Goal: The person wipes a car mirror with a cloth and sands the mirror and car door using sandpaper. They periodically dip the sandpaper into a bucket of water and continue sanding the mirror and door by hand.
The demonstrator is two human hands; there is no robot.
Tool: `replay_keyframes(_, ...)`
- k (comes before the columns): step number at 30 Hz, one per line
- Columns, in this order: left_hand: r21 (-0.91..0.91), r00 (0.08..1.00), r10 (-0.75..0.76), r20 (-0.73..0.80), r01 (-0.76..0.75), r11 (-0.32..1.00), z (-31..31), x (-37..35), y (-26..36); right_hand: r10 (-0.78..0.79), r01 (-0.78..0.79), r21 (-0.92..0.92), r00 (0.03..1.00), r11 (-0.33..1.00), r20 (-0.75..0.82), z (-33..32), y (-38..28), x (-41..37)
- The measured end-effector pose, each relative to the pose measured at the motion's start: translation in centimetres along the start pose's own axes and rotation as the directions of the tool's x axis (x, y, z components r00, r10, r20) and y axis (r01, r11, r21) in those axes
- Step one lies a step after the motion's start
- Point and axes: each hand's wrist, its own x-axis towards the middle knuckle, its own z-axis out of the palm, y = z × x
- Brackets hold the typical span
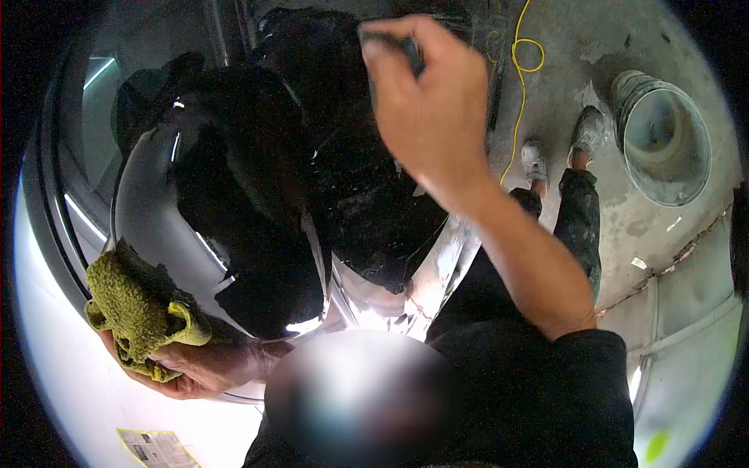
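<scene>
we judge we're midway through rubbing down the glossy black panel [257, 257]: our right hand [425, 101] is closed in a pinch on a small dark pad [409, 51] at the panel's far end, and our left hand [187, 370] grips a green cloth [136, 304] against its near edge. the next move calls for keeping the pad flat on the curve, cloth ready to wipe.

The left hand [195, 370] grips a green cloth [136, 308] at the edge of a glossy black car panel [250, 195], while the right hand [429, 101] pinches a small dark object [394, 40] over it.
</scene>
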Motion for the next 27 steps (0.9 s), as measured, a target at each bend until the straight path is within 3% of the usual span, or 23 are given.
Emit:
replay_keyframes(2,-0.012,1.0,-0.023,-0.003,0.023,1.0,0.3,0.0,0.3,0.01,-0.009,0.031,1.0,0.999,-0.028,0.2,0.9,-2.6)
replay_keyframes(7,0.033,0.999,-0.052,-0.018,0.052,0.998,0.5,-0.1,0.8,-0.006,0.005,0.072,1.0,0.997,0.011,0.4,0.3,0.8)
replay_keyframes(9,0.032,1.0,-0.026,-0.007,0.026,0.999,0.6,-0.1,0.5,-0.051,0.051,0.01,0.999,0.999,-0.02,0.2,-0.5,-1.6)
replay_keyframes(12,0.02,1.0,-0.02,-0.002,0.02,1.0,0.4,-0.1,0.2,-0.162,0.158,0.084,0.986,0.984,0.045,-0.2,-2.3,-5.0)
replay_keyframes(15,0.027,1.0,-0.002,-0.012,0.002,1.0,0.2,0.0,0.1,-0.159,0.159,0.062,0.987,0.985,-0.005,0.3,-1.6,-1.1)
replay_keyframes(16,0.02,1.0,0.005,-0.014,-0.005,1.0,0.2,0.2,0.2,-0.089,0.089,0.121,0.996,0.989,-0.002,0.4,-1.7,-1.1)
replay_keyframes(19,-0.074,0.998,-0.041,-0.037,0.039,0.997,0.2,0.0,-0.3,-0.066,0.067,0.127,0.998,0.99,-0.01,0.1,-2.8,-5.1)
replay_keyframes(20,-0.05,0.997,-0.054,-0.052,0.051,0.997,0.4,-0.1,-0.3,-0.117,0.119,0.15,0.993,0.982,-0.02,0.3,-2.3,-5.3)
replay_keyframes(23,0.025,0.998,-0.043,-0.052,0.044,0.999,0.2,0.1,0.1,-0.069,0.07,0.011,0.997,0.998,-0.024,0.4,-0.9,-0.4)
replay_keyframes(24,0.038,0.999,-0.014,-0.034,0.015,0.999,0.2,0.4,0.1,-0.096,0.094,0.122,0.995,0.988,0.009,0.4,-0.5,0.5)
replay_keyframes(27,0.041,1.0,-0.014,-0.013,0.014,0.999,0.2,0.4,0.0,-0.094,0.098,0.063,0.994,0.993,-0.064,0.4,-0.7,-3.4)
